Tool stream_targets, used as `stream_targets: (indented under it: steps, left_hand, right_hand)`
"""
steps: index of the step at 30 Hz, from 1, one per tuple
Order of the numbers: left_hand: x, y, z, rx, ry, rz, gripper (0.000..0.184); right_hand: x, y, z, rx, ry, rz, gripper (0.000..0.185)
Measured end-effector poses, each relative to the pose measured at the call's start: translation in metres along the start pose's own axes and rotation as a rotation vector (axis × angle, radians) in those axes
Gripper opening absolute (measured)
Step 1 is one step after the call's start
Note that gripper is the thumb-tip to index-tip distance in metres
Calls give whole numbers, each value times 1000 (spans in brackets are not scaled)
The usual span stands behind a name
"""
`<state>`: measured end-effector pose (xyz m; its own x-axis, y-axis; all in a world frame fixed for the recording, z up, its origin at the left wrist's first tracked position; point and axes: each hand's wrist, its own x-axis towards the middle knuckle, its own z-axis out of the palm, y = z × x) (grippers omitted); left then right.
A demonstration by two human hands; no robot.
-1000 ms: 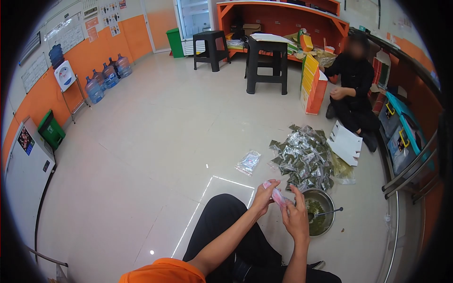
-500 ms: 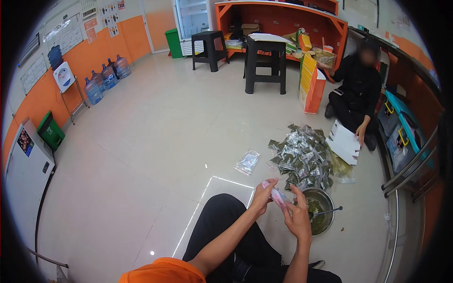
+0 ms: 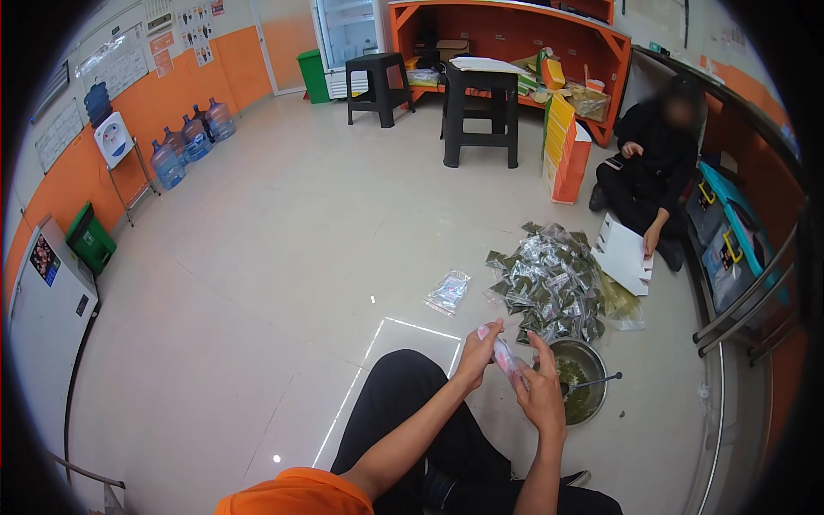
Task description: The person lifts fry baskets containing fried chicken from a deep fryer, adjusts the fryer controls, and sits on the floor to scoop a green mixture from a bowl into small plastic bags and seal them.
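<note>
Pink and white, a small, narrow, soft-looking plastic piece [image 3: 505, 354] is held up between both bare hands in the head view, above the floor and just left of the bowl. The left hand [image 3: 475, 358] is closed around its upper end, the fingers curled narrow. The right hand [image 3: 541, 393] has its lower end, the forefinger raised and parted from the thumb. Whether the piece is open or filled is too small to tell.

Beside the right hand, a round, shiny metal bowl [image 3: 601, 396] holds a chopped green mixture [image 3: 573, 374], and a slim metal spoon [image 3: 604, 380] leans out over the rim on the right. Just beyond the bowl, a broad heap of small clear plastic packets with dark green contents [image 3: 551, 279] lies on the pale glossy tile floor [image 3: 283, 240]. A flat, clear and whitish plastic packet [image 3: 447, 293] lies apart, left of the heap. On its right are a crumpled, yellowish see-through plastic bag [image 3: 625, 307] and a white flat card with a notched edge [image 3: 620, 256].

A person in black [image 3: 657, 146] sits on the floor past the card, one hand [image 3: 652, 237] at its right edge, near a tall yellow-and-orange cardboard box [image 3: 568, 163]
</note>
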<state>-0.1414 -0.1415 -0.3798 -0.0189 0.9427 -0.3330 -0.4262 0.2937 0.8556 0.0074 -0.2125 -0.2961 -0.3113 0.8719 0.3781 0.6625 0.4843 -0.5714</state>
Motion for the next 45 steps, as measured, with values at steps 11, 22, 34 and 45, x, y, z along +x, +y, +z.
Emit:
stream_targets:
  steps: [11,22,34,45]
  left_hand:
    - [3,-2,-3,9,-15,-48,56]
    - [2,-6,0,80,-10,19,49]
    - [1,-12,1,106,-24,100,42]
    - [-9,5,2,13,46,-73,44]
  right_hand:
    - [0,-1,-5,97,-20,8,23]
    - [1,-2,11,-78,65,-49,22]
    - [-1,9,16,105,134,81,13]
    - [-1,0,5,186,84,-1,8]
